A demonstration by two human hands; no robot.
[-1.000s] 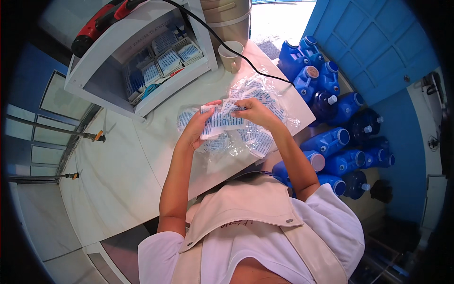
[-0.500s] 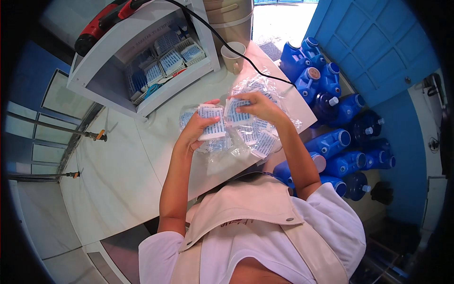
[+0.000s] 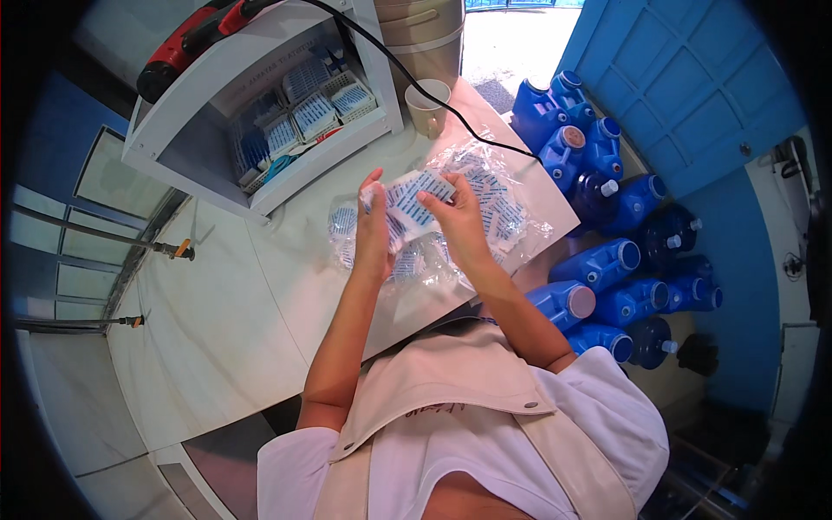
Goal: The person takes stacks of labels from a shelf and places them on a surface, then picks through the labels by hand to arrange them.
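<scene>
My left hand [image 3: 373, 238] is turned edge-on above the table, curled around a stack of small white packets [image 3: 396, 234] printed in blue. Between the thumb and fingers of my right hand [image 3: 461, 221] are more of these flat packets [image 3: 420, 198], fanned out and meeting the left hand's stack. Beneath both hands, clear plastic bags [image 3: 530, 227] lie spread on the table, with many loose packets [image 3: 496, 192] in and on them. The left fingers partly hide the stack they hold.
A white shelf unit [image 3: 325, 143] holding baskets of packets stands at the back left, with a red and black tool [image 3: 186, 48] on top. Behind the bags is a beige mug [image 3: 426, 108], near a black cable [image 3: 472, 130]. Blue water jugs [image 3: 598, 264] crowd the floor right of the table [image 3: 208, 347].
My left hand has turned upright and edge-on with its stack. My right hand has tilted its packets against that stack, its wrist now lower and closer to the left hand.
</scene>
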